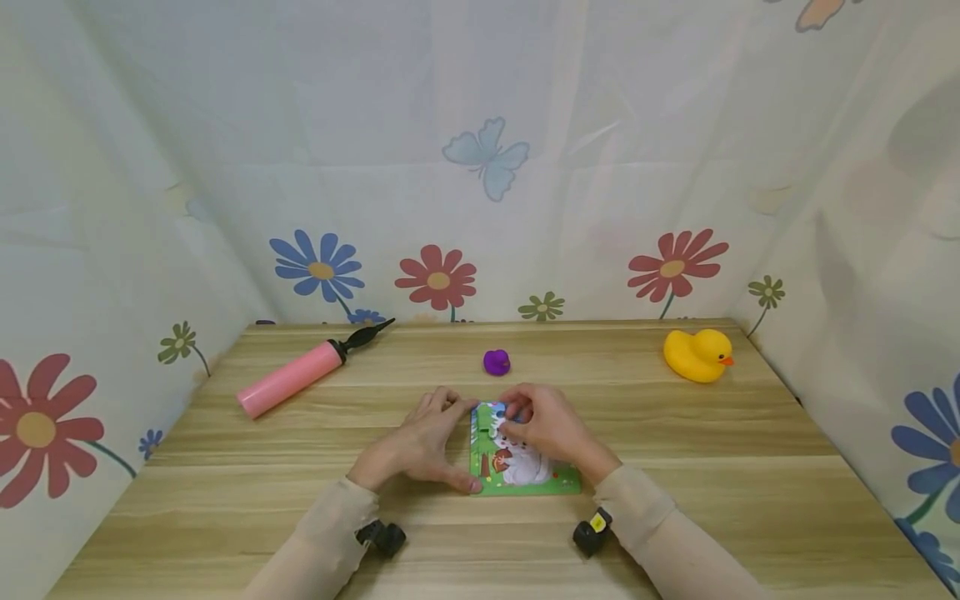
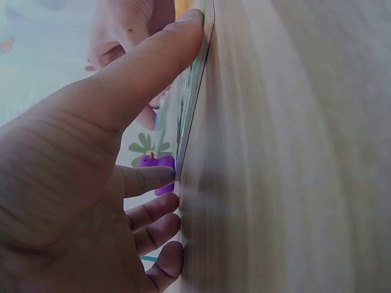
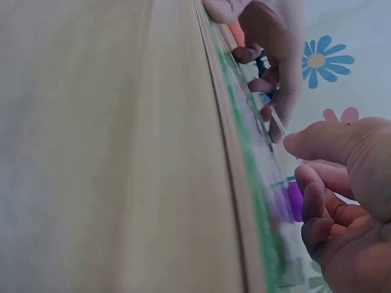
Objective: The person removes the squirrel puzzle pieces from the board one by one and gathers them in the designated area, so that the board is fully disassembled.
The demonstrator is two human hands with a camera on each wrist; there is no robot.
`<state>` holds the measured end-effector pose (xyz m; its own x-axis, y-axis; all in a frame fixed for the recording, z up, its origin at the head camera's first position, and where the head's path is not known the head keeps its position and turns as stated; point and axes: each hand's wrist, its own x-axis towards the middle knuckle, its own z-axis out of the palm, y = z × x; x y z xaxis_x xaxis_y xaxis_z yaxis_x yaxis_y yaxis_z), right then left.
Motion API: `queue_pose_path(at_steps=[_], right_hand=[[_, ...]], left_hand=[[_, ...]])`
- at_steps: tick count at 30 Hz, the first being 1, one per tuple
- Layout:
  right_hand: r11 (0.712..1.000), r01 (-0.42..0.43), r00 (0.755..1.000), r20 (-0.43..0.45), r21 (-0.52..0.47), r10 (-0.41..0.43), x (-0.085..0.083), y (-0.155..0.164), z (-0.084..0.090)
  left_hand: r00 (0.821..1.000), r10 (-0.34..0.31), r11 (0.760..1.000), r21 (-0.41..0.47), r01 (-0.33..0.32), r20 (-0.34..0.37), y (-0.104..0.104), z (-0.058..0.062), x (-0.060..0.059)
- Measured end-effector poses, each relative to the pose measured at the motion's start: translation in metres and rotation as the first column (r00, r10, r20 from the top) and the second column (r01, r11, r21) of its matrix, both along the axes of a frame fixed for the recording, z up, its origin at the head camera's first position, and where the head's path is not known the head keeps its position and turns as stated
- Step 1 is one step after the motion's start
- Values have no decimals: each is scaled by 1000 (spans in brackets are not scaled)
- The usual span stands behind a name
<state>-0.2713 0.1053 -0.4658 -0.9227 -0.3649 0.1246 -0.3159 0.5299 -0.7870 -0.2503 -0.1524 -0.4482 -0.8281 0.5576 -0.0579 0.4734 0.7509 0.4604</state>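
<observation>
I can read no text, label, brand or number anywhere in my views. The puzzle board (image 1: 525, 467) carries only a cartoon picture, and the pink pump (image 1: 292, 377) and yellow duck (image 1: 696, 354) show no lettering.

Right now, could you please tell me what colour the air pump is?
The air pump is pink with a black nozzle; head view.

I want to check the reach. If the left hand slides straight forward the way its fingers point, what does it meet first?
Probably the purple toy. The left hand points away from the person and slightly right, along the puzzle's left edge. Depth is unclear, so it might pass just left of the toy.
</observation>
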Motion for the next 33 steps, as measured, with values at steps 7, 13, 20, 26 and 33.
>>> queue_pose_path(at_steps=[7, 13, 20, 26, 33], right_hand=[[1000, 20, 997, -71, -23, -22, -1, 18, 26], [997, 77, 990, -117, 21, -74, -3, 48, 54], [994, 110, 980, -167, 27, -104, -7, 95, 81], [989, 136, 979, -160, 56, -126, -1, 137, 98], [982, 159, 972, -191, 104, -137, 3, 180, 96]], left_hand=[[1000, 5, 1000, -6, -5, 2, 0, 1, 0], [1000, 2, 1000, -12, -2, 5, 0, 0, 0], [1000, 1, 1000, -1, -1, 0, -1, -1, 2], [1000, -1, 1000, -2, 1, 11, -2, 0, 2], [1000, -3, 1000, 7, 3, 12, 0, -1, 1]])
